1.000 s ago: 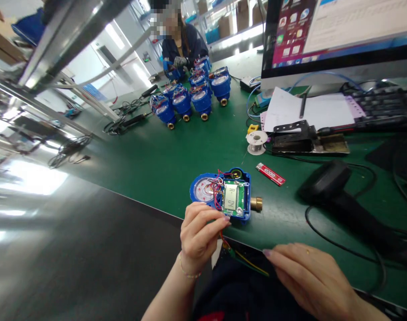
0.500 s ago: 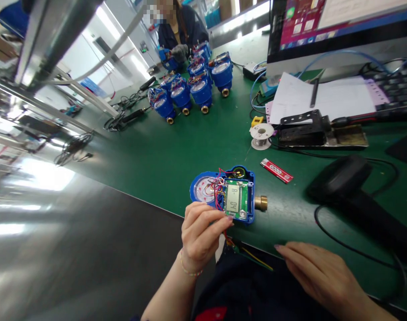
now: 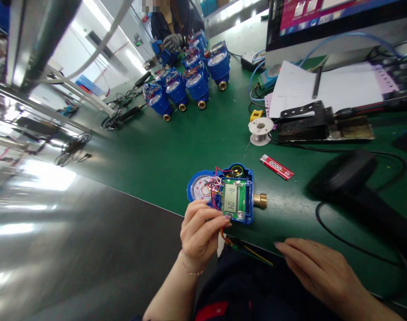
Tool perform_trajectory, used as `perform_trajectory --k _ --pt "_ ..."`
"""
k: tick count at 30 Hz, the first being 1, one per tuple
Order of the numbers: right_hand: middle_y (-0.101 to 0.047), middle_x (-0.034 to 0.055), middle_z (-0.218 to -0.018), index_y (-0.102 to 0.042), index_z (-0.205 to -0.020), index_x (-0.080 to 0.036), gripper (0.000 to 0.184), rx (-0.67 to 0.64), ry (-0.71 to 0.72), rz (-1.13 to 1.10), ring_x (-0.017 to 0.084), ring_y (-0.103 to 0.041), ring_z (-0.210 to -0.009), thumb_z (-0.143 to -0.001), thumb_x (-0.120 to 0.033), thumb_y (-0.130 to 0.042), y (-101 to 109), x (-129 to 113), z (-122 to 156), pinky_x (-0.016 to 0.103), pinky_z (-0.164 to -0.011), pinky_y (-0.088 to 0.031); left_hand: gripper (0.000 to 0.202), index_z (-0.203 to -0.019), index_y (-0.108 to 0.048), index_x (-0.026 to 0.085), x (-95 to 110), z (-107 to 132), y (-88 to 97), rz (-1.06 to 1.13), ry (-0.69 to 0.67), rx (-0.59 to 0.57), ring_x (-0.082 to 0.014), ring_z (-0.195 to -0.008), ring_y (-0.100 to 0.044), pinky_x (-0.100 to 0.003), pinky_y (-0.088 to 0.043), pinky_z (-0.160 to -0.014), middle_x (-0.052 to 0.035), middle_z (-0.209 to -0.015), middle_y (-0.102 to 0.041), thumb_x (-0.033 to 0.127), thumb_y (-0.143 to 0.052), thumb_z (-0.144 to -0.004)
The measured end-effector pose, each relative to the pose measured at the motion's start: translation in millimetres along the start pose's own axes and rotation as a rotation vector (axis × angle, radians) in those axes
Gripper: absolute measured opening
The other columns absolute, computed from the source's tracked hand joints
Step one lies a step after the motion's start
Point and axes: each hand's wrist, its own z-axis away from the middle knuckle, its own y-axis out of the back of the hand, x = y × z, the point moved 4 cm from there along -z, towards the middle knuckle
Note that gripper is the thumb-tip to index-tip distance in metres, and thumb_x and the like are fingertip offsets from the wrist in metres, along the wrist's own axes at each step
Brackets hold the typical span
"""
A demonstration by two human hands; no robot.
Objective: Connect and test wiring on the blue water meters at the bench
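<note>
A blue water meter (image 3: 250, 216) lies opened on the green table near its front edge. Its circuit board (image 3: 242, 196) carries a small display, thin coloured wires cross toward the round dial (image 3: 201, 188), and a brass threaded fitting (image 3: 260, 201) sticks out to the right. At the meter's lower edge, my left hand (image 3: 201, 229) is closed in a pinch on red and orange wires (image 3: 222, 232). Those wires run down to a small green board (image 3: 237, 244) at the table edge. My right hand (image 3: 319, 267) rests at the edge, fingers stretched out, holding nothing.
A red-and-white lighter (image 3: 277, 167), a solder spool (image 3: 260, 131) and a black barcode scanner (image 3: 347, 178) lie to the right. Behind them are a soldering-iron stand (image 3: 302, 125), papers (image 3: 343, 89) and a monitor. Several blue meters (image 3: 197, 87) stand farther back, by a co-worker's gloved hand (image 3: 173, 42).
The view has shifted slightly, so background things sit a little higher. Both my hands keep nearly the same place and pose. The co-worker's gloved hand has moved slightly.
</note>
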Motion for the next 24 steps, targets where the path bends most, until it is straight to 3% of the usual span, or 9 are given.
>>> perform_trajectory --k 6,11,14,20,24 --pt "-0.064 0.0037 -0.09 -0.059 -0.102 -0.016 0.018 0.046 -0.049 -0.076 0.011 -0.06 -0.079 -0.087 -0.012 -0.049 8.9 -0.1 -9.7 0.023 -0.07 -0.05 0.015 -0.085 -0.066 0.013 -2.8 6.1 -2.8 0.033 0.035 0.019 -0.0159 -0.08 -0.055 -0.038 -0.051 -0.076 -0.003 -0.08 -0.064 0.001 -0.061 -0.078" --pt "-0.063 0.0035 -0.087 -0.058 -0.101 -0.016 0.017 0.081 -0.051 -0.182 0.012 -0.06 -0.077 -0.086 -0.012 -0.05 35.7 -9.0 -55.0 0.023 -0.067 -0.048 0.016 -0.085 -0.067 0.018 -9.5 10.9 -2.6 0.268 0.122 0.192 -0.0146 -0.075 -0.055 -0.043 -0.052 -0.078 -0.0004 -0.079 -0.061 0.004 -0.06 -0.08" --pt "-0.062 0.0028 -0.086 -0.058 -0.099 -0.018 0.015 0.102 -0.047 -0.208 0.012 -0.058 -0.078 -0.086 -0.013 -0.051 45.8 -16.4 -85.5 0.023 -0.069 -0.048 0.015 -0.084 -0.067 0.02 -10.1 12.1 -4.0 0.341 0.126 0.229 -0.0147 -0.077 -0.055 -0.045 -0.052 -0.08 0.0001 -0.079 -0.06 0.007 -0.061 -0.08" --pt "-0.061 0.0043 -0.086 -0.063 -0.091 -0.017 0.015 0.028 -0.048 -0.274 0.013 -0.057 -0.079 -0.088 -0.018 -0.048 38.6 -27.1 -119.8 0.025 -0.069 -0.048 0.013 -0.083 -0.068 0.021 -6.6 15.5 0.5 0.263 0.04 0.296 -0.0128 -0.075 -0.053 -0.052 -0.048 -0.091 0.0012 -0.076 -0.057 0.013 -0.058 -0.085" --pt "-0.061 0.0026 -0.082 -0.065 -0.089 -0.018 0.018 -0.054 -0.104 -0.408 0.011 -0.057 -0.074 -0.09 -0.02 -0.047 32.5 -30.6 -127.0 0.021 -0.064 -0.047 0.01 -0.074 -0.067 0.021 1.0 13.4 6.6 0.178 -0.038 0.297 -0.0105 -0.073 -0.052 -0.048 -0.047 -0.092 0.0036 -0.073 -0.057 0.015 -0.063 -0.082"
